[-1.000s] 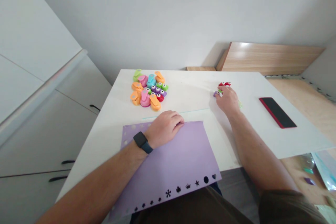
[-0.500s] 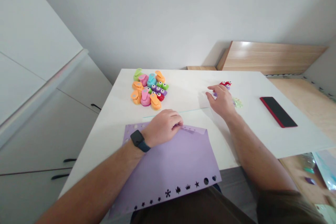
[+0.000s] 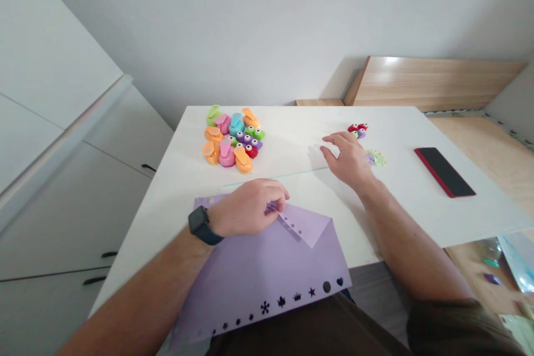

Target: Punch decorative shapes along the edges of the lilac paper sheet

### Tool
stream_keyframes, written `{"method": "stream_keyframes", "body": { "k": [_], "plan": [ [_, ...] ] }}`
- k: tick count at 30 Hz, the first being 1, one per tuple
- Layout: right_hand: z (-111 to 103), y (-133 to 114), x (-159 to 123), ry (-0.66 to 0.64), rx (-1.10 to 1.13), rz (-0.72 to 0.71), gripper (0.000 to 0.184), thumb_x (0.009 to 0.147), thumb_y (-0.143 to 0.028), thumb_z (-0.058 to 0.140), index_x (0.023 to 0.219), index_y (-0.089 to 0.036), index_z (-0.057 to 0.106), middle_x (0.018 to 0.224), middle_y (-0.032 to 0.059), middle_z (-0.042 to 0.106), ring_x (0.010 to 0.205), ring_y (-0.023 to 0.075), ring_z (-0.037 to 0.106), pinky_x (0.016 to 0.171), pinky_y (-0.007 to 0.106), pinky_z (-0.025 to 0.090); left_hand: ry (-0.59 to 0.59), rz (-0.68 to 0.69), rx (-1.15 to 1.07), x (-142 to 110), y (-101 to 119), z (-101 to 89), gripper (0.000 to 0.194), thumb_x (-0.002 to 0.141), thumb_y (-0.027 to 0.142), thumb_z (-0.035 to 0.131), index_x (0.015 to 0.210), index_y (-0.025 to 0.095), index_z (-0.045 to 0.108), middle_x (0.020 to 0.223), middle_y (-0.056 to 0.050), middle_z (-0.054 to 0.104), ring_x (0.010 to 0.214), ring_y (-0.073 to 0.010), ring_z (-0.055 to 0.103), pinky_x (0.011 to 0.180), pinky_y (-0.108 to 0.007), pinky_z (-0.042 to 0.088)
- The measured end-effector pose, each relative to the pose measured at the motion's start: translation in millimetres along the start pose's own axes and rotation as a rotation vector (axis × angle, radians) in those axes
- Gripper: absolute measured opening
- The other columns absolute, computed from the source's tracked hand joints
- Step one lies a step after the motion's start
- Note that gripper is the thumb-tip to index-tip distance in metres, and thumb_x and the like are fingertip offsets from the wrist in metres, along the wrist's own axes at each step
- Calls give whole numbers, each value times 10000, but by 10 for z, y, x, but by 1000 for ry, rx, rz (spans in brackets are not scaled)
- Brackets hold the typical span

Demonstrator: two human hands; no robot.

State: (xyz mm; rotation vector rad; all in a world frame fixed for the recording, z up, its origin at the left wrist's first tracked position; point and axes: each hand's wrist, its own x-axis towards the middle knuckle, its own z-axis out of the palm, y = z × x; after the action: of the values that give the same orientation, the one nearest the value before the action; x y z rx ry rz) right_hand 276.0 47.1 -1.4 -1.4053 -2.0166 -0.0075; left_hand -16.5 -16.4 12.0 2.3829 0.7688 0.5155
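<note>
A sheet of purple paper (image 3: pixel 267 261) lies at the table's near edge, with punched shapes such as a heart, stars, a crown and a leaf along its lower side. My left hand (image 3: pixel 254 208) is closed on the far edge of this sheet, whose far right part is folded over toward me. Small punched holes show along the fold. Above the table to the right, my right hand (image 3: pixel 346 158) has thumb and forefinger apart, nothing visible between them. Just beyond it sit several small craft punches (image 3: pixel 359 129). Pale green paper cutouts (image 3: pixel 377 158) lie beside its wrist.
A cluster of colourful craft punches (image 3: pixel 233 139) stands at the table's far left. A black phone-like slab with a red edge (image 3: pixel 444 172) lies on the right of the white table (image 3: pixel 292 128). White cabinets (image 3: pixel 120 139) flank the left side.
My left hand has pulled the paper's far edge over toward me, so the folded flap is larger. My right hand has shifted slightly left and shows more of the small punches behind it.
</note>
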Motion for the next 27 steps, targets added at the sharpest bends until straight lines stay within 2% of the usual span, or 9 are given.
{"method": "stream_keyframes", "body": {
  "k": [4,10,14,17,24,27],
  "plan": [
    [7,-4,-3,-20,0,-31,230,946,-288,597,1134,-200,698,1107,121,697,1081,294,625,990,457,488,-41,-19,-70,-22,33,-95,178,779,35,619,808,205,662,1030,-33,735,973,-175,685,880,-310,518],
    [36,-1,-16,-71,17,-40,243,939,-284,606,1142,-193,702,1124,127,695,1086,302,615,991,466,482,-166,-83,-192,-18,103,-211,155,786,52,650,815,198,692,952,-10,749,888,-144,689,836,-258,523],
    [44,-10,-25,-91,41,-50,238,938,-284,604,1135,-195,703,1142,130,695,1119,310,606,1022,485,458,-211,-146,-188,-26,134,-273,126,809,123,685,895,201,733,925,-9,759,835,-144,694,778,-250,527],
    [44,-19,-35,-96,47,-52,237,943,-289,599,1135,-196,702,1149,129,694,1127,310,603,1029,482,453,-251,-137,-191,-58,139,-318,156,817,106,661,894,206,752,920,-13,764,842,-146,699,756,-242,524],
    [37,-88,-60,-152,87,-86,265,949,-321,617,1169,-194,690,1146,126,689,1110,299,612,1034,467,461,-224,-139,-202,-125,87,-322,251,797,34,607,895,211,755,989,-17,758,909,-145,703,823,-240,536],
    [31,-186,-104,-247,105,-156,416,907,-448,684,1241,-200,664,1177,131,672,1121,311,596,1045,487,454,-238,-137,-165,-95,65,-298,257,784,30,615,893,210,761,998,-20,754,913,-149,704,837,-243,536]
  ]
}}
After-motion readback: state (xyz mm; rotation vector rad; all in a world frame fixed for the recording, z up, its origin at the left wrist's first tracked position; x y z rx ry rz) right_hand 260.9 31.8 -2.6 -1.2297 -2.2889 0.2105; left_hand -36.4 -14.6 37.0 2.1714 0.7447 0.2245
